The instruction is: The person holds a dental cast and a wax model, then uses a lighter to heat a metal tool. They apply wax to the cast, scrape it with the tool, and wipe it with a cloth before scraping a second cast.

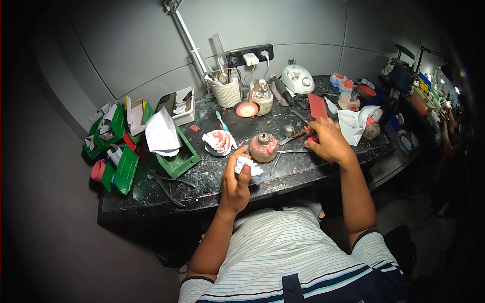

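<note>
— At the front edge of the counter [202,179], what's that in your left hand [235,186]?

— A white wad [248,164]. My fingers [244,174] are closed round it, thumb over the top. I hold it just off the counter and close to me, I think so that I can look straight down on it.

— And the right hand [329,143]?

— Out past the lamp [263,147], lying on the tools [292,150]. Its fingers curl down where the red-handled tool [299,135] ends. My knuckles hide the tips, so I cannot tell whether they grip it or only touch it.

— Why is the lamp there?

— It stands between my hands, just beyond the wad, probably so either hand can reach it without crossing the other.

— And the rest?

— The denture [220,141] rests just left of the lamp, near the wad. The green trays [178,160] and pliers [169,188] lie farther left, well apart from my hands. The cup [227,94] stands at the back, I guess to stay out of the way.
</note>
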`<state>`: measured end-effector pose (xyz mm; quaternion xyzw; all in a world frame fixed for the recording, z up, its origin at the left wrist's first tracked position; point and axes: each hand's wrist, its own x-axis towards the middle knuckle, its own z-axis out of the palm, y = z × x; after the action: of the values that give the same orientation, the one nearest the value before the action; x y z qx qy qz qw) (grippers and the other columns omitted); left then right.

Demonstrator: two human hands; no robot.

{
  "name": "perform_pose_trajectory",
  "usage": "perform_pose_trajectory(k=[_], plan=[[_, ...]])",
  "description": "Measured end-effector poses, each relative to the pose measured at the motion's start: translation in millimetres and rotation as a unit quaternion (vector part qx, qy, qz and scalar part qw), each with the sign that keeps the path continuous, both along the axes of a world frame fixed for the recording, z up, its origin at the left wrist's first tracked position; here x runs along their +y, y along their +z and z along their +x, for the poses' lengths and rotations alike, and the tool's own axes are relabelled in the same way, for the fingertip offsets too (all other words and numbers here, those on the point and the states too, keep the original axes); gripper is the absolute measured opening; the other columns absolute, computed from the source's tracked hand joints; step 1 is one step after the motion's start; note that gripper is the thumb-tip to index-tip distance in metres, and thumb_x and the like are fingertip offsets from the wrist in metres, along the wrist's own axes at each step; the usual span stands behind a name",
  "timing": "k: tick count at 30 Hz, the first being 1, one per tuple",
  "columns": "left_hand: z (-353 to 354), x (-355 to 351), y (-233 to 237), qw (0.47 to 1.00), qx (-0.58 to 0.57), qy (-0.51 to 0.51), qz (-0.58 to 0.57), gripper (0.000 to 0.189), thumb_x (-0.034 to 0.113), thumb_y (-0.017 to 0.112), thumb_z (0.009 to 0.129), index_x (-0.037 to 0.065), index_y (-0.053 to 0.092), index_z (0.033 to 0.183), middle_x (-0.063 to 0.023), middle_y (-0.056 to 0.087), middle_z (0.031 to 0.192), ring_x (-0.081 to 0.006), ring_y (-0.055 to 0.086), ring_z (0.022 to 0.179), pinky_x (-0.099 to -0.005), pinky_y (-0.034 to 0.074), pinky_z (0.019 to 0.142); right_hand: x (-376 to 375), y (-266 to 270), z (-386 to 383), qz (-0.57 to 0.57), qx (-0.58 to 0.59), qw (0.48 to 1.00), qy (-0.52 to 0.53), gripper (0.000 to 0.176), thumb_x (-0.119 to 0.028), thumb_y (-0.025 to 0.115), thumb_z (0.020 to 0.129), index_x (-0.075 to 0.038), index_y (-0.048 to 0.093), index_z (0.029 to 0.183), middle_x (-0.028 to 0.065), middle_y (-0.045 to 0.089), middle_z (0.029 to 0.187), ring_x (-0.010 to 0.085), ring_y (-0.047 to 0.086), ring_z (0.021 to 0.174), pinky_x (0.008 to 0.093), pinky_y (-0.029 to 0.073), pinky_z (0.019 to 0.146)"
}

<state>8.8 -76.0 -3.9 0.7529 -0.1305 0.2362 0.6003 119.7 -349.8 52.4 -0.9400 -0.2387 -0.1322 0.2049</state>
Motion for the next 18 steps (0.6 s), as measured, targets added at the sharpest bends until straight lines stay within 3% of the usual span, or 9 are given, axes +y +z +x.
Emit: perform_pose_trajectory(k=[1, 2, 4, 7, 11, 12, 16, 18], plan=[[0, 0, 2, 1.0, -0.004, 0.004, -0.017, 0.06, 0.053, 0.048, 0.105, -0.005, 0.058, 0.12, -0.0256, 0.058, 0.137, -0.0305, 0.059, 0.12, -0.0396, 0.044, 0.104, 1, -2, -1, 0.002, -0.107, 0.994, -0.007, 0.021, -0.019, 0.083, 0.081, -0.004, 0.071, 0.092, 0.012, 0.067, 0.094, 0.032, 0.061, 0.1, 0.0417, 0.045, 0.09], [1, 1, 1, 1.0, -0.008, 0.005, -0.022, 0.06, 0.052, 0.047, 0.105, -0.004, 0.057, 0.122, -0.0234, 0.06, 0.134, -0.0269, 0.059, 0.118, -0.0384, 0.043, 0.105, 3, 0, -1, 0.004, -0.107, 0.994, -0.009, 0.021, -0.019, 0.083, 0.081, -0.004, 0.071, 0.092, 0.012, 0.067, 0.094, 0.032, 0.061, 0.1, 0.0417, 0.045, 0.09], [0, 0, 0, 1.0, -0.004, 0.005, -0.028, 0.059, 0.051, 0.046, 0.106, -0.004, 0.057, 0.122, -0.0233, 0.06, 0.133, -0.0263, 0.058, 0.118, -0.0382, 0.043, 0.105, 6, 9, 2, -0.014, 0.063, 0.997, 0.048, 0.022, -0.021, 0.083, 0.082, -0.009, 0.075, 0.098, 0.0119, 0.069, 0.105, 0.0322, 0.058, 0.113, 0.0447, 0.04, 0.101], [2, 1, -2, 0.999, -0.013, 0.01, -0.03, 0.058, 0.05, 0.046, 0.106, -0.004, 0.058, 0.122, -0.0224, 0.062, 0.13, -0.0251, 0.058, 0.115, -0.0376, 0.043, 0.103, 14, 0, 0, -0.101, 0.066, 0.991, 0.061, 0.022, -0.022, 0.083, 0.083, -0.008, 0.075, 0.098, 0.0112, 0.069, 0.104, 0.0324, 0.059, 0.112, 0.0451, 0.041, 0.099], [2, 2, -1, 1.0, -0.015, 0.012, -0.021, 0.057, 0.05, 0.046, 0.106, -0.004, 0.058, 0.12, -0.0206, 0.064, 0.127, -0.0248, 0.059, 0.112, -0.0378, 0.044, 0.102, 16, -6, 12, -0.003, 0.084, 0.995, 0.049, 0.015, -0.019, 0.079, 0.086, -0.007, 0.074, 0.093, 0.012, 0.069, 0.104, 0.0336, 0.06, 0.109, 0.0455, 0.043, 0.097], [1, 2, -1, 1.0, -0.014, 0.014, -0.021, 0.057, 0.05, 0.046, 0.106, -0.004, 0.058, 0.12, -0.0206, 0.064, 0.127, -0.0248, 0.059, 0.112, -0.0378, 0.044, 0.102, 16, -3, 12, -0.025, 0.065, 0.997, 0.046, 0.012, -0.014, 0.077, 0.087, -0.007, 0.073, 0.095, 0.0133, 0.068, 0.103, 0.0346, 0.061, 0.107, 0.0457, 0.045, 0.096], [1, 1, 0, 1.0, -0.013, 0.006, -0.019, 0.055, 0.05, 0.047, 0.105, -0.003, 0.059, 0.117, -0.021, 0.064, 0.127, -0.0252, 0.06, 0.112, -0.0383, 0.045, 0.1, 18, -19, 26, -0.021, -0.016, 0.999, 0.027, 0.02, -0.006, 0.078, 0.084, -0.007, 0.07, 0.103, 0.0146, 0.067, 0.098, 0.0351, 0.063, 0.102, 0.0448, 0.048, 0.092], [-1, 0, 3, 1.0, 0.009, 0.003, -0.013, 0.056, 0.049, 0.042, 0.106, -0.003, 0.06, 0.116, -0.0214, 0.062, 0.132, -0.0269, 0.055, 0.124, -0.0405, 0.036, 0.112, 21, -23, 34, -0.02, -0.006, 1.0, 0.004, 0.019, -0.005, 0.077, 0.085, -0.007, 0.069, 0.103, 0.0152, 0.066, 0.098, 0.0361, 0.063, 0.102, 0.0452, 0.048, 0.091]])
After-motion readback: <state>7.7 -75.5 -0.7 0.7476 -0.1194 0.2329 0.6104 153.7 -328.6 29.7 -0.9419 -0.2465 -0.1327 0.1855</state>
